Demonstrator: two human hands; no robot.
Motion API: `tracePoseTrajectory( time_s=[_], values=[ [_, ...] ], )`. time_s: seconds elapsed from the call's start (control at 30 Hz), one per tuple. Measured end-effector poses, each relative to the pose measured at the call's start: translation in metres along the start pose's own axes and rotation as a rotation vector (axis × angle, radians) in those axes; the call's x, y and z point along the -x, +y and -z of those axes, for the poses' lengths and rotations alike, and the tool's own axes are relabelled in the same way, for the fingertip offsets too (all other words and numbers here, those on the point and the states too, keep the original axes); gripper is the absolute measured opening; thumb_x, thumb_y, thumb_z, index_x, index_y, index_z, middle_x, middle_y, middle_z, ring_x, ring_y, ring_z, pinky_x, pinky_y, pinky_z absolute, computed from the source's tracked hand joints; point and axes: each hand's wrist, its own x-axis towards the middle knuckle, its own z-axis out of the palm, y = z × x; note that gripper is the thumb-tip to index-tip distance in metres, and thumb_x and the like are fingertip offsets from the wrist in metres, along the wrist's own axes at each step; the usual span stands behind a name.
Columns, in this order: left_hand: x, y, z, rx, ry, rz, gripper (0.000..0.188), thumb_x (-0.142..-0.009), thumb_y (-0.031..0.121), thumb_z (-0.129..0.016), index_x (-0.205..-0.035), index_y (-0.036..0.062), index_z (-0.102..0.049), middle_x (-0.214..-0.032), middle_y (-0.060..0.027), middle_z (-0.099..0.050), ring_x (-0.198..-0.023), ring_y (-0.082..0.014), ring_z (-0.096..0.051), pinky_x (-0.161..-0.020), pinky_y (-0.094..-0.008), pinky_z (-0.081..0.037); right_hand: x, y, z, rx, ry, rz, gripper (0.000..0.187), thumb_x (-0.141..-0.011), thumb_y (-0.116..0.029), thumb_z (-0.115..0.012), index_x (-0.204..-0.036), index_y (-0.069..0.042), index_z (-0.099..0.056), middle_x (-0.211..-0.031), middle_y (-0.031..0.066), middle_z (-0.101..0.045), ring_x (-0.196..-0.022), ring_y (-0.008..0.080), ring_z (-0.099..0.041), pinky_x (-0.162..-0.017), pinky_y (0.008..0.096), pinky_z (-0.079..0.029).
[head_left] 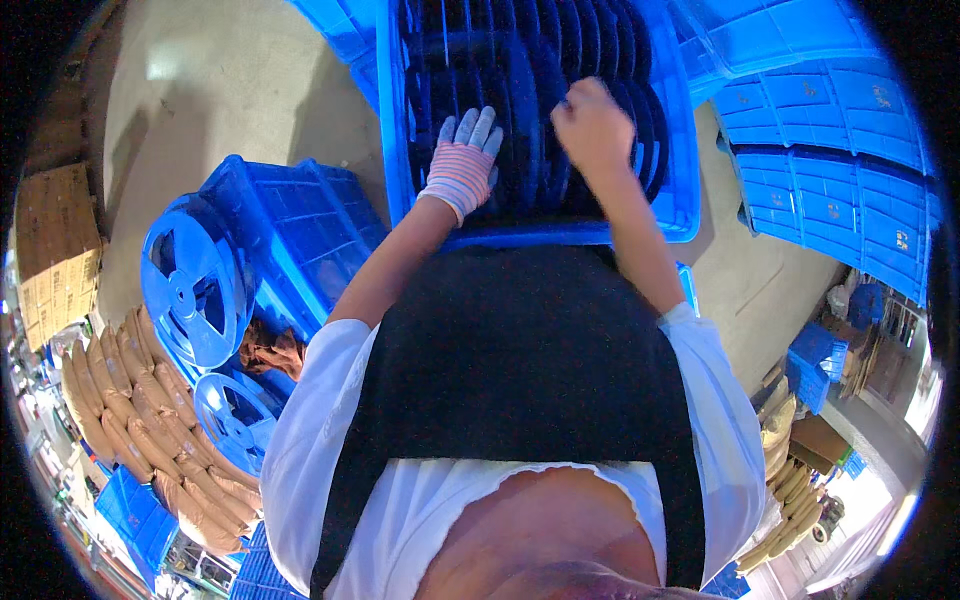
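A blue plastic crate (560, 238) stands in front of me, filled with several dark, round, disc-like pieces (652, 135) set on edge in rows. My left hand (462, 165), in a striped knit glove, rests on the pieces at the crate's left side with its fingers stretched out. Over the pieces to the right is my bare right hand (597, 125), its fingers curled closed and slightly blurred. Whatever is in those fingers, if anything, is hidden.
At my left are a second blue crate (335, 220), a large blue reel (183, 292) and a smaller blue reel (232, 420). Brown sacks (150, 430) and cardboard boxes (58, 235) lie beyond. Stacked blue crates (850, 195) stand at the right.
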Motion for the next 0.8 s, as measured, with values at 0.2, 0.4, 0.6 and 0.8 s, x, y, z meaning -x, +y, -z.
tracePoseTrajectory(
  time_s=[0.2,0.4,0.6,0.8],
  values=[
    [-0.002,0.002,0.007,0.050,0.036,-0.020,0.078,-0.082,0.025,-0.064,-0.150,0.0262,-0.028,-0.155,-0.0179,-0.026,-0.143,-0.0366,-0.026,-0.115,-0.0546,-0.019,-0.028,0.010,0.193,-0.360,0.216,-0.118,0.033,-0.088,-0.019,-0.065,-0.117,-0.003,-0.067,-0.123,0.0131,-0.065,-0.108,0.0199,-0.063,-0.095,0.0305,-0.047],
    [-0.005,0.009,0.018,-0.003,-0.050,-0.018,0.073,-0.083,0.023,-0.065,-0.147,0.0372,-0.034,-0.155,-0.0196,-0.025,-0.143,-0.0386,-0.024,-0.115,-0.0568,-0.019,-0.021,0.051,0.240,-0.656,0.590,0.124,0.025,-0.093,-0.007,-0.062,-0.116,0.000,-0.066,-0.109,0.0070,-0.068,-0.102,0.0127,-0.059,-0.094,0.0262,-0.044],
    [-0.005,0.003,0.007,0.079,-0.007,-0.017,0.064,-0.083,0.024,-0.064,-0.143,0.0334,-0.043,-0.156,-0.0193,-0.024,-0.144,-0.0381,-0.023,-0.116,-0.0546,-0.017,-0.041,0.059,0.228,-0.469,0.442,0.508,0.016,-0.090,-0.006,-0.063,-0.104,0.000,-0.068,-0.107,0.0080,-0.069,-0.099,0.0216,-0.063,-0.101,0.0372,-0.043],
    [0.001,-0.003,0.010,0.047,-0.090,0.081,0.051,-0.084,0.020,-0.060,-0.134,0.0294,-0.056,-0.157,-0.0185,-0.023,-0.145,-0.0383,-0.020,-0.116,-0.0524,-0.017,-0.029,0.009,0.242,0.268,0.174,1.245,0.023,-0.070,-0.012,-0.066,-0.092,-0.005,-0.065,-0.101,0.0079,-0.066,-0.098,0.0267,-0.063,-0.101,0.0456,-0.048]
  ],
)
